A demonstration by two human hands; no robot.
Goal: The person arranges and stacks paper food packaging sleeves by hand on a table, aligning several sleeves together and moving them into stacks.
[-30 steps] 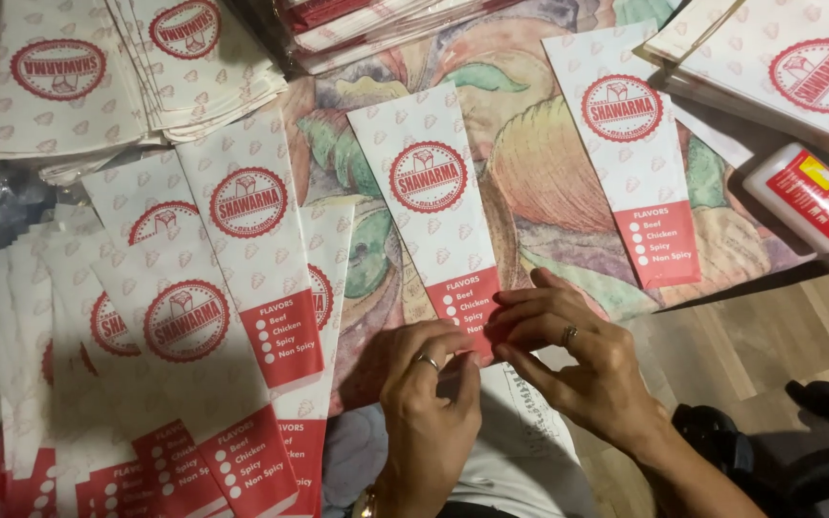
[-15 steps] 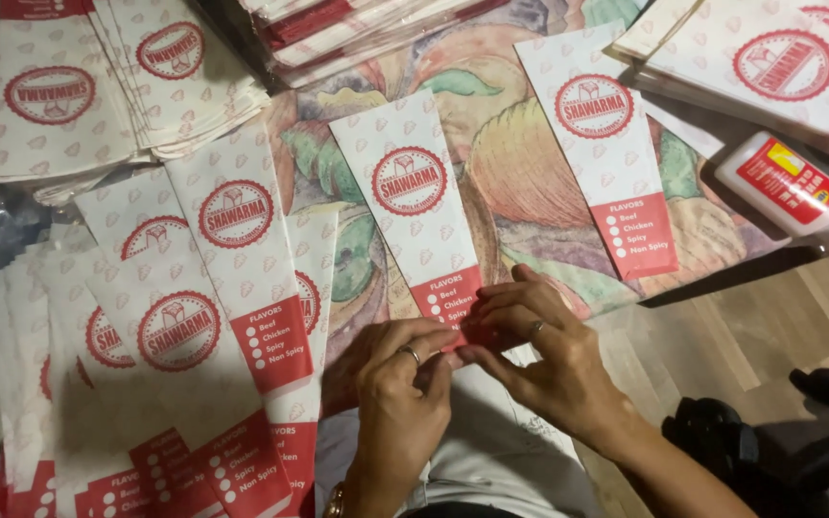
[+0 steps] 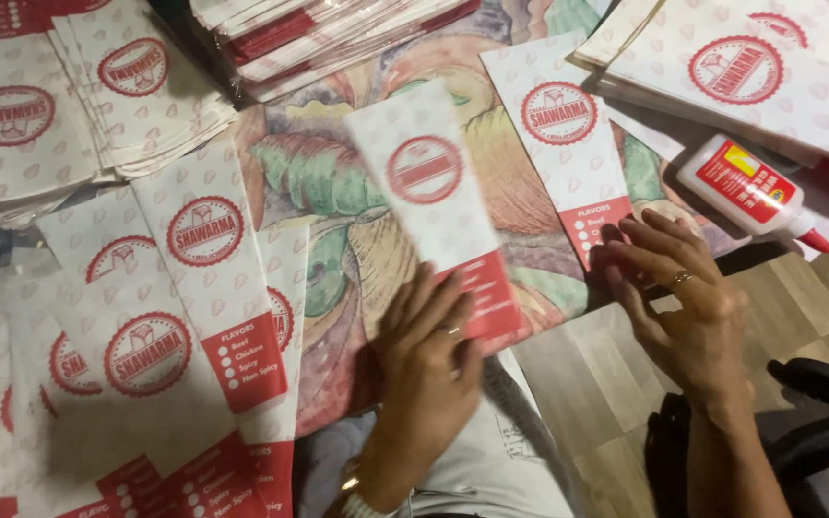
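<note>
Flat, L hand pins sleeve; R hand splayed beside.

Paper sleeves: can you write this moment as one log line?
left hand: flat on middle paper sleeve | right hand: fingertips on right paper sleeve | glue bottle: lying nearby

The left hand lies flat on the red end of a blurred white paper sleeve. At three o'clock, the right hand touches another sleeve; a glue bottle lies at two o'clock.
</note>
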